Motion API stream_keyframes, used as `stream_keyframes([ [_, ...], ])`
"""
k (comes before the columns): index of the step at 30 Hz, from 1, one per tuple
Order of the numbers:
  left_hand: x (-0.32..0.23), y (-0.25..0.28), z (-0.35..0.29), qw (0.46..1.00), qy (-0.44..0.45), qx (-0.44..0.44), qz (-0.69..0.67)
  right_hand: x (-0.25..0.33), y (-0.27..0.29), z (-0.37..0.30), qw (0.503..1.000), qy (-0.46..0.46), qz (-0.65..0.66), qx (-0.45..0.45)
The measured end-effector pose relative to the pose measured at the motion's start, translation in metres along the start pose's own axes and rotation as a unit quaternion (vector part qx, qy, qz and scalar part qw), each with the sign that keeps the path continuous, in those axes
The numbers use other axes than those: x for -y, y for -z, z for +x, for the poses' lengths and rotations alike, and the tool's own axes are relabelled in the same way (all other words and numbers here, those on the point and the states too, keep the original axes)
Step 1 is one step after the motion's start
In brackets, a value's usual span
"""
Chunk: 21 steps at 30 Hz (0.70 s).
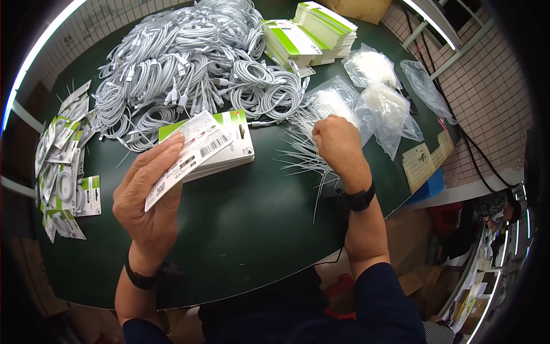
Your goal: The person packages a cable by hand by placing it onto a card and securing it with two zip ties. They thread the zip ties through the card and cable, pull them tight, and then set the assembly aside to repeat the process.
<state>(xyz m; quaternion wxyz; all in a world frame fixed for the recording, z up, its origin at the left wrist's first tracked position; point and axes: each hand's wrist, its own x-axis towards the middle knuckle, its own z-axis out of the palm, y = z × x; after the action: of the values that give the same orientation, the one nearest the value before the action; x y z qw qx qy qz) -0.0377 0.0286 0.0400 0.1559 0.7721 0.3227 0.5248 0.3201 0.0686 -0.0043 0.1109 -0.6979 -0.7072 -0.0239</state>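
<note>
My left hand (pixel 150 192) grips a white packaging card (pixel 192 157), tilted so its printed back with a barcode faces up. Just behind it lies a stack of green and white cards (pixel 234 135), flat on the dark green table. Over on the right, my right hand (pixel 339 143) is closed at a spread of thin white cable ties (pixel 301 146); whatever its fingers pinch is hidden beneath the hand. A clear bag (pixel 332 100) of more ties sits just beyond that hand.
Coiled white cables (pixel 189 51) form a big heap at the back left. Taller stacks of cards (pixel 321 34) stand at the back. Several carded cables (pixel 63 178) pile up at the left edge. Plastic bags (pixel 389 109) lie at the right, near a blue box (pixel 427 186).
</note>
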Motion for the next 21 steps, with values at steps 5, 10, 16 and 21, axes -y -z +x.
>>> stream_keyframes([
  [5, 0.003, -0.005, 0.001, 0.999, 0.025, -0.012, -0.026, -0.001, 0.018, -0.001, 0.994, 0.036, 0.092, 0.047],
  [10, 0.005, -0.007, 0.001, 1.0, 0.005, -0.015, -0.011, 0.014, 0.035, 0.003, 0.929, 0.048, 0.331, 0.161],
  [16, 0.011, -0.015, -0.002, 0.999, -0.03, -0.036, 0.009, 0.049, 0.016, -0.007, 0.87, 0.182, 0.456, -0.047],
  [21, 0.02, -0.02, -0.002, 0.994, -0.089, -0.027, 0.05, 0.061, 0.012, -0.014, 0.851, 0.291, 0.4, -0.176],
])
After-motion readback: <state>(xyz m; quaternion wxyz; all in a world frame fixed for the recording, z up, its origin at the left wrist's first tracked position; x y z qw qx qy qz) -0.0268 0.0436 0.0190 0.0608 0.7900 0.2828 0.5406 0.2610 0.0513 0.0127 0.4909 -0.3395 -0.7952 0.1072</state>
